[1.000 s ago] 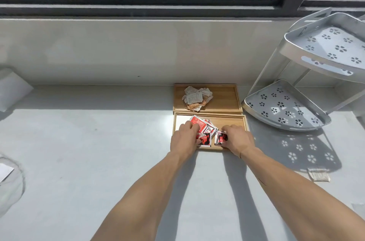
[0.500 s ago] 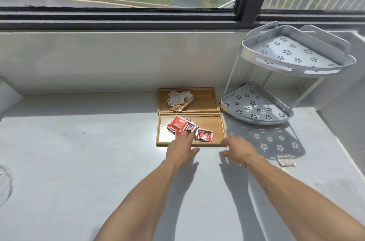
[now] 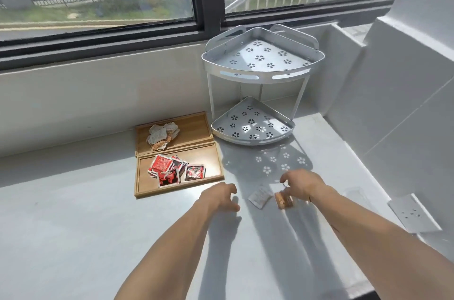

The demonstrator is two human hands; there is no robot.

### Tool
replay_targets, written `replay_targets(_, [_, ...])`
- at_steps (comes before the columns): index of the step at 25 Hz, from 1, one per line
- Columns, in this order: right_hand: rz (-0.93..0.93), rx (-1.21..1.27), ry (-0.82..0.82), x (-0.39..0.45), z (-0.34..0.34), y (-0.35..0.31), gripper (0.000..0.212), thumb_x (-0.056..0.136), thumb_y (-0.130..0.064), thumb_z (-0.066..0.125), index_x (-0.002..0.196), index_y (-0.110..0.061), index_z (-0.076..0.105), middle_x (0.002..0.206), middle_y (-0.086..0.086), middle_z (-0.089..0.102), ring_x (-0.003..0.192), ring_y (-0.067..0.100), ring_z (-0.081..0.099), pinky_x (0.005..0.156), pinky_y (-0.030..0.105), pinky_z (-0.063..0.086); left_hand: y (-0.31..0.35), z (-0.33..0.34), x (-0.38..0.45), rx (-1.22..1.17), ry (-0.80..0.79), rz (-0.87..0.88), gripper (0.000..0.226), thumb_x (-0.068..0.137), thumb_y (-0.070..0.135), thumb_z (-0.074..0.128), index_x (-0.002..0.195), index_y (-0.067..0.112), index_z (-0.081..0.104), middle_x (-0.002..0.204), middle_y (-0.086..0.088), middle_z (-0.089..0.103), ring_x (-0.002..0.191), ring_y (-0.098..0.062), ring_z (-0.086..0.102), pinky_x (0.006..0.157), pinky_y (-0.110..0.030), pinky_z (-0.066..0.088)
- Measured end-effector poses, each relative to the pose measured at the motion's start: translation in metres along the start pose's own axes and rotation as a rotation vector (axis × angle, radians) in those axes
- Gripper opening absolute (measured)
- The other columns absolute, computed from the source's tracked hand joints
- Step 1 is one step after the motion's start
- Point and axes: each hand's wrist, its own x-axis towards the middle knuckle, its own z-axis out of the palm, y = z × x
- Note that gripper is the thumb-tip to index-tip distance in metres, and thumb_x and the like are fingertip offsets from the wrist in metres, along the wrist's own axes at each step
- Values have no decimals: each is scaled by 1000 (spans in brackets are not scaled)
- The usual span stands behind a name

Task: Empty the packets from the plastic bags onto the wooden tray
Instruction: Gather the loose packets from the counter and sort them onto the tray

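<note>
Two wooden trays lie side by side on the grey counter. The near tray (image 3: pixel 216 164) holds a heap of red packets (image 3: pixel 172 169). The far tray (image 3: pixel 196 127) holds crumpled white and brown packets (image 3: pixel 162 135). To the right of the near tray, a white packet (image 3: pixel 259 195) and a blurred orange-brown packet (image 3: pixel 283 200) lie on the counter, perhaps inside clear plastic. My right hand (image 3: pixel 303 185) curls over the orange-brown packet; contact is unclear. My left hand (image 3: pixel 218 195) hovers with fingers apart, just off the near tray's front right corner, holding nothing.
A white two-tier corner rack (image 3: pixel 260 78) stands behind the loose packets, right of the trays. A white wall closes the right side, and a white socket plate (image 3: pixel 410 213) lies at the counter's right. The window ledge runs along the back.
Both hands have left the red packets in the near tray and moved right. My right hand has reached the loose packets on the counter. The view has swung right.
</note>
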Motion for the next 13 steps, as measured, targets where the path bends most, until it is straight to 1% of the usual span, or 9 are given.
replay_targets(2, [7, -31, 1, 2, -1, 27, 44, 89, -37, 55, 133, -36, 53, 131, -5, 62, 121, 20, 57, 96, 33, 46, 23, 5, 8, 33, 4, 4, 60, 80, 49, 68, 133, 28, 50, 127, -2, 58, 117, -23, 56, 92, -38, 48])
replay_targets(5, [-7, -133, 25, 8, 1, 51, 45, 89, -25, 52, 133, -35, 53, 129, -4, 63, 121, 21, 56, 96, 36, 43, 49, 10, 19, 50, 42, -25, 60, 80, 48, 66, 133, 26, 50, 127, -3, 56, 116, -23, 56, 88, -35, 47])
replay_targets(7, [-43, -213, 73, 13, 2, 58, 43, 89, -20, 53, 129, -32, 56, 125, -2, 63, 121, 22, 55, 96, 39, 41, 65, 11, 25, 56, 77, -58, 58, 81, 47, 65, 132, 24, 51, 128, -4, 56, 116, -25, 57, 87, -35, 47])
replay_targets(9, [-79, -264, 132, 19, 5, 61, 42, 89, -18, 54, 130, -30, 55, 126, 0, 59, 122, 24, 50, 94, 40, 40, 78, 12, 29, 71, 117, -90, 52, 81, 44, 64, 127, 21, 54, 125, -5, 59, 113, -26, 59, 88, -36, 48])
replay_targets(11, [-111, -299, 163, 26, 8, 62, 51, 89, -15, 60, 136, -30, 48, 133, 1, 54, 127, 25, 44, 95, 41, 39, 90, 15, 32, 84, 148, -117, 47, 80, 35, 65, 123, 17, 54, 118, -7, 61, 109, -28, 61, 86, -35, 48])
replay_targets(13, [-138, -318, 177, 33, 11, 62, 60, 88, -12, 61, 142, -30, 41, 138, 2, 49, 131, 27, 40, 98, 42, 38, 101, 21, 32, 111, 197, -149, 43, 79, 24, 63, 120, 14, 52, 113, -8, 62, 105, -29, 62, 82, -35, 46])
